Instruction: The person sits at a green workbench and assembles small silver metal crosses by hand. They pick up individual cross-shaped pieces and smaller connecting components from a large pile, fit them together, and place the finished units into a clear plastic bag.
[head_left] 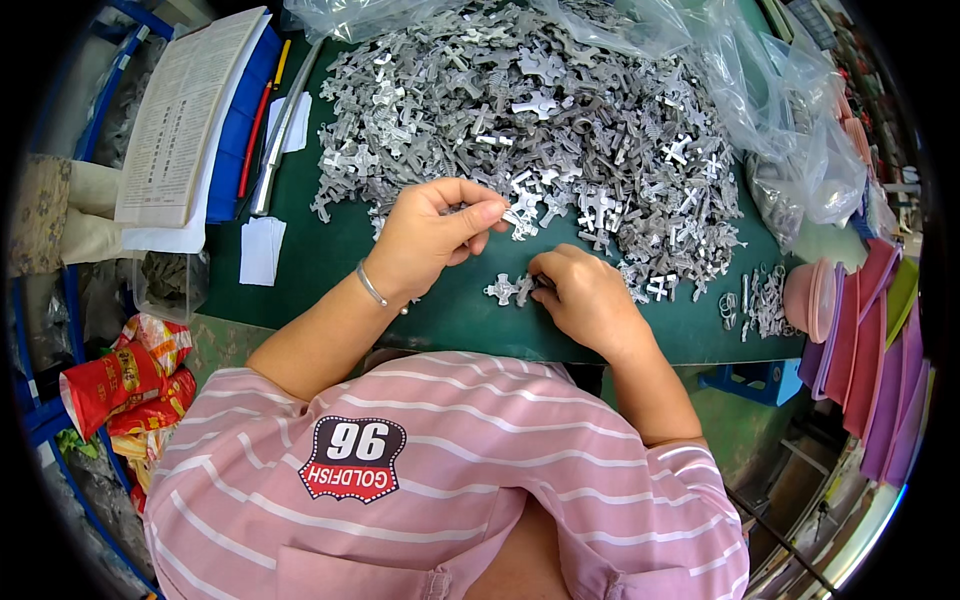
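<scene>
Dark green counter (705,335) stretches before us, and on its far part we see a large heap of silver-grey metal crosses (560,110). Our left hand (440,230) makes a narrow grip: thumb and forefinger pinch a small silver piece (518,224) at the near edge of the heap. Our right hand (588,298) is lower, with fingers curled close together at a small dark piece (542,282); how firm this grip is, we cannot tell. Just to the left of these fingers lie small loose crosses (500,290). To our right, we have a little pile of metal fittings (768,300), near a pink bowl (818,300). To our left are white cards (262,252) and a red pencil (254,140).
</scene>
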